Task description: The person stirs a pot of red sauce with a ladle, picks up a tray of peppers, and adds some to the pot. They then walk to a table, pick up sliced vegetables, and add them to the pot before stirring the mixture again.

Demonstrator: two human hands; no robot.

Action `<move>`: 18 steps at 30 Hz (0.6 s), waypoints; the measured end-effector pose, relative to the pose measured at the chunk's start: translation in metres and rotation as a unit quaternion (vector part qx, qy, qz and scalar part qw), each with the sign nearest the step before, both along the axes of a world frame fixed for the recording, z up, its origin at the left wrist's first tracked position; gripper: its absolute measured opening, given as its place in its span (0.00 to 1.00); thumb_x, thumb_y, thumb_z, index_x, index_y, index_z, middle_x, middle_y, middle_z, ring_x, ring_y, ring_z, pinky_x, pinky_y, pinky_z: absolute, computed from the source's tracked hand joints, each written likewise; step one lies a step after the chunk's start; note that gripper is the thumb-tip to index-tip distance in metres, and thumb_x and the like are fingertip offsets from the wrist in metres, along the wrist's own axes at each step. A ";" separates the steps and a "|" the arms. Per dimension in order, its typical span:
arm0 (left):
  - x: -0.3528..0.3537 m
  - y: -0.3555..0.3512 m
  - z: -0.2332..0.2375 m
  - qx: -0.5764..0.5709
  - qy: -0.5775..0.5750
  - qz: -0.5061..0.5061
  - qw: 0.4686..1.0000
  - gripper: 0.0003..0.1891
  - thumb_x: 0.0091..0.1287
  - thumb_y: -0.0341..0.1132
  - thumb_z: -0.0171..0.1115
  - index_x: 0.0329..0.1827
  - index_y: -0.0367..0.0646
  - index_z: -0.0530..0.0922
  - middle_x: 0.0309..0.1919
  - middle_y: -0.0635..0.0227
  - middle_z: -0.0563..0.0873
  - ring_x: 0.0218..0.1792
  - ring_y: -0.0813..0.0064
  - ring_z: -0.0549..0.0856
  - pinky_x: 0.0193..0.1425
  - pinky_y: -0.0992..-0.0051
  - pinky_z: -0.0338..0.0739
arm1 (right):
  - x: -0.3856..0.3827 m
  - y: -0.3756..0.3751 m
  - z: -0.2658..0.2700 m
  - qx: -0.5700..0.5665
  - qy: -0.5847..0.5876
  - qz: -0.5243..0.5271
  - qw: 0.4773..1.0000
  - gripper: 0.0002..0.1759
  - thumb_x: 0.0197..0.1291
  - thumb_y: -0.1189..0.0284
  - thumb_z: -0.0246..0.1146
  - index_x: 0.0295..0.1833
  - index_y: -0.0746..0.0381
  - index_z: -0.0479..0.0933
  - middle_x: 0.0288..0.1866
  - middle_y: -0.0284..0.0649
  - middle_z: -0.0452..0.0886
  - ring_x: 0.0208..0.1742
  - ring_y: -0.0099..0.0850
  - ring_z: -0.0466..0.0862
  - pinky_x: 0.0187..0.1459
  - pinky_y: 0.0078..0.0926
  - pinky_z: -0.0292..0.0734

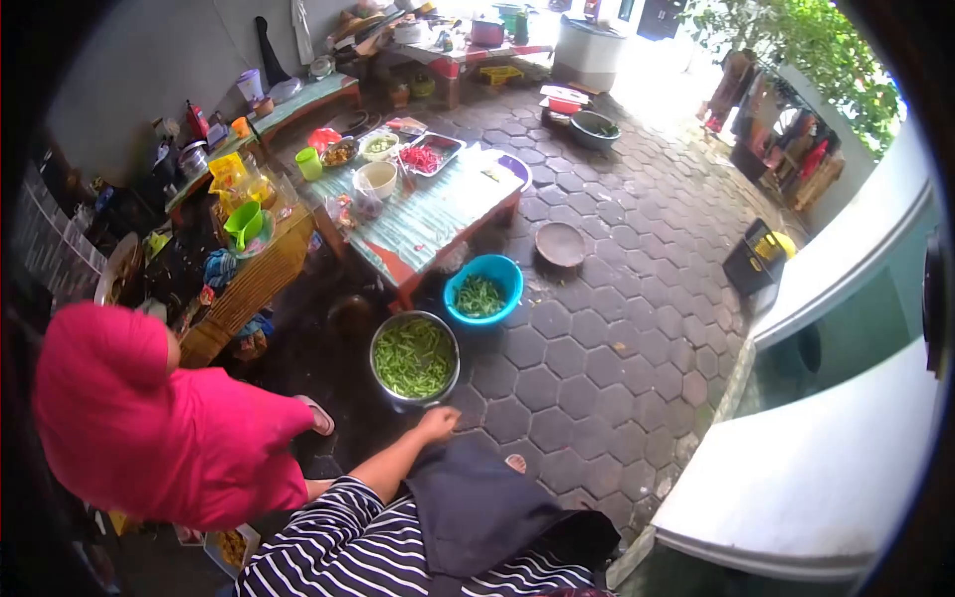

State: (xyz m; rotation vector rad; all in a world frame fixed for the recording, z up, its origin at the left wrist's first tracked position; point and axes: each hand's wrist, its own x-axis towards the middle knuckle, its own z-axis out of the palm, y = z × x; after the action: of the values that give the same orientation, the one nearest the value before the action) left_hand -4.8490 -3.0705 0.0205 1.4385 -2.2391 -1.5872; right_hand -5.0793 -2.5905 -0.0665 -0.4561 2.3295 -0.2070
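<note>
My left hand (438, 423) reaches forward from a black-and-white striped sleeve, fingers curled closed; what they hold, if anything, is too small to make out. Just beyond it on the paving stands a round metal basin (457, 370) filled with cut green beans (413, 358). A small gap seems to lie between hand and rim. Farther off, a turquoise plastic basin (512, 286) holds darker green cut vegetables (478, 297). My right hand is out of view. Dark cloth (477, 507) covers my front.
A person in pink (199, 438) is close on my left. Ahead, a low table (438, 224) carries bowls and a metal tray of red chillies (423, 157). A round brown tray (561, 245) lies on the hexagonal paving. A white wall (806, 458) runs along the right.
</note>
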 end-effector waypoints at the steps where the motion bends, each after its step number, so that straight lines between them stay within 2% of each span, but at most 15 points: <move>1: 0.014 -0.003 0.012 0.014 -0.085 -0.085 0.993 0.15 0.53 0.37 0.51 0.43 0.48 0.77 0.40 0.60 0.80 0.41 0.66 0.79 0.45 0.72 0.73 | -0.050 -0.016 -0.006 -0.015 0.065 0.086 0.994 0.17 0.49 0.65 0.52 0.21 0.68 0.73 0.20 0.52 0.73 0.24 0.48 0.74 0.26 0.41 0.66; 2: 0.034 -0.008 -0.017 0.024 -0.167 -0.141 0.976 0.17 0.53 0.38 0.49 0.45 0.44 0.76 0.38 0.62 0.81 0.35 0.68 0.81 0.41 0.72 0.75 | -0.102 -0.041 -0.010 -0.042 0.146 0.142 0.978 0.17 0.49 0.65 0.51 0.21 0.68 0.72 0.20 0.53 0.73 0.24 0.50 0.74 0.26 0.42 0.66; 3: 0.049 -0.015 -0.026 0.052 -0.243 -0.184 0.951 0.18 0.52 0.38 0.50 0.46 0.45 0.75 0.39 0.61 0.80 0.40 0.67 0.80 0.45 0.72 0.73 | -0.158 -0.084 -0.008 -0.128 0.199 0.099 0.967 0.17 0.49 0.65 0.51 0.20 0.68 0.72 0.20 0.54 0.73 0.24 0.51 0.74 0.26 0.43 0.66; 4: 0.062 -0.023 -0.028 0.092 -0.305 -0.208 0.925 0.19 0.50 0.35 0.50 0.47 0.47 0.75 0.37 0.63 0.81 0.36 0.69 0.82 0.41 0.73 0.75 | -0.202 -0.155 0.032 -0.232 0.226 0.010 0.946 0.17 0.50 0.65 0.52 0.21 0.70 0.72 0.19 0.53 0.73 0.22 0.44 0.76 0.25 0.40 0.67; 5: 0.059 -0.026 0.013 0.156 -0.367 -0.103 0.911 0.19 0.49 0.33 0.50 0.47 0.48 0.75 0.36 0.64 0.82 0.30 0.72 0.83 0.35 0.74 0.77 | -0.235 -0.228 0.091 -0.293 0.055 -0.163 0.940 0.15 0.52 0.67 0.53 0.25 0.70 0.73 0.17 0.47 0.74 0.21 0.33 0.76 0.24 0.33 0.69; 6: 0.081 -0.033 -0.019 0.128 -0.368 -0.083 0.917 0.19 0.49 0.31 0.49 0.47 0.49 0.75 0.34 0.64 0.82 0.25 0.73 0.83 0.29 0.73 0.78 | -0.290 -0.270 0.080 -0.350 0.167 -0.065 0.920 0.12 0.54 0.70 0.53 0.31 0.68 0.75 0.18 0.40 0.74 0.22 0.26 0.75 0.24 0.25 0.70; 7: 0.079 -0.041 -0.008 0.145 -0.367 -0.007 0.919 0.18 0.51 0.30 0.48 0.46 0.49 0.76 0.31 0.64 0.82 0.25 0.71 0.83 0.27 0.71 0.77 | -0.328 -0.318 0.091 -0.409 0.095 -0.116 0.900 0.11 0.54 0.70 0.52 0.31 0.66 0.75 0.19 0.39 0.75 0.20 0.25 0.74 0.21 0.23 0.68; 8: 0.065 -0.049 0.015 0.208 -0.313 0.181 0.909 0.15 0.51 0.31 0.51 0.42 0.53 0.78 0.31 0.60 0.82 0.27 0.69 0.83 0.31 0.71 0.77 | -0.352 -0.366 0.103 -0.462 0.019 -0.167 0.871 0.10 0.55 0.71 0.51 0.31 0.65 0.75 0.20 0.38 0.75 0.18 0.25 0.74 0.19 0.21 0.67; 11: 0.041 -0.092 -0.001 0.217 -0.322 0.266 0.882 0.15 0.53 0.32 0.50 0.43 0.54 0.78 0.29 0.62 0.82 0.25 0.71 0.83 0.30 0.73 0.77 | -0.385 -0.473 0.131 -0.478 0.017 -0.164 0.863 0.08 0.55 0.72 0.51 0.30 0.63 0.75 0.20 0.35 0.74 0.18 0.23 0.72 0.19 0.19 0.65; 13: 0.002 -0.121 -0.012 0.214 -0.307 0.296 0.879 0.13 0.53 0.33 0.50 0.40 0.52 0.79 0.29 0.63 0.83 0.27 0.71 0.83 0.34 0.72 0.76 | -0.395 -0.510 0.118 -0.479 0.077 -0.005 0.875 0.09 0.55 0.72 0.51 0.26 0.63 0.73 0.17 0.33 0.71 0.17 0.21 0.69 0.18 0.19 0.63; 14: -0.029 -0.141 -0.008 0.184 -0.293 0.270 0.898 0.12 0.51 0.32 0.51 0.37 0.49 0.79 0.29 0.63 0.82 0.30 0.69 0.82 0.37 0.69 0.75 | -0.402 -0.520 0.092 -0.456 0.128 0.050 0.880 0.11 0.55 0.72 0.49 0.22 0.63 0.69 0.14 0.32 0.68 0.16 0.20 0.66 0.17 0.21 0.62; 15: -0.052 -0.165 -0.027 0.162 -0.313 0.179 0.919 0.11 0.50 0.32 0.51 0.34 0.44 0.80 0.29 0.60 0.82 0.32 0.66 0.81 0.37 0.66 0.74 | -0.382 -0.524 0.105 -0.410 0.071 0.076 0.906 0.10 0.53 0.73 0.50 0.26 0.65 0.73 0.17 0.36 0.73 0.17 0.24 0.70 0.20 0.24 0.66; 16: -0.079 -0.186 -0.046 0.154 -0.281 0.175 0.931 0.10 0.51 0.32 0.50 0.30 0.42 0.80 0.28 0.58 0.81 0.30 0.63 0.81 0.34 0.65 0.73 | -0.399 -0.503 0.032 -0.313 0.018 0.044 0.948 0.09 0.51 0.74 0.51 0.22 0.64 0.73 0.15 0.37 0.73 0.15 0.26 0.71 0.18 0.26 0.67; 17: -0.112 -0.205 -0.044 0.092 -0.228 0.154 0.957 0.10 0.52 0.35 0.50 0.28 0.41 0.79 0.26 0.58 0.81 0.28 0.63 0.81 0.31 0.67 0.73 | -0.401 -0.483 0.009 -0.196 -0.018 0.056 0.979 0.10 0.51 0.73 0.51 0.22 0.64 0.73 0.15 0.37 0.73 0.15 0.27 0.71 0.19 0.27 0.68; 18: -0.148 -0.229 -0.032 0.132 -0.139 0.212 0.958 0.11 0.53 0.36 0.50 0.30 0.42 0.79 0.29 0.58 0.81 0.29 0.64 0.81 0.32 0.67 0.73 | -0.400 -0.476 0.015 -0.130 -0.036 0.096 0.986 0.10 0.51 0.72 0.51 0.23 0.64 0.73 0.16 0.38 0.73 0.16 0.28 0.72 0.19 0.27 0.68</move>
State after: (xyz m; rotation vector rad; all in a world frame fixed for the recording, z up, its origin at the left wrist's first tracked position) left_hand -4.9966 -3.2996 -0.0117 2.1544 -1.6986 -1.6587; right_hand -5.4792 -3.0664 -0.0511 -0.7838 2.1810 -0.4290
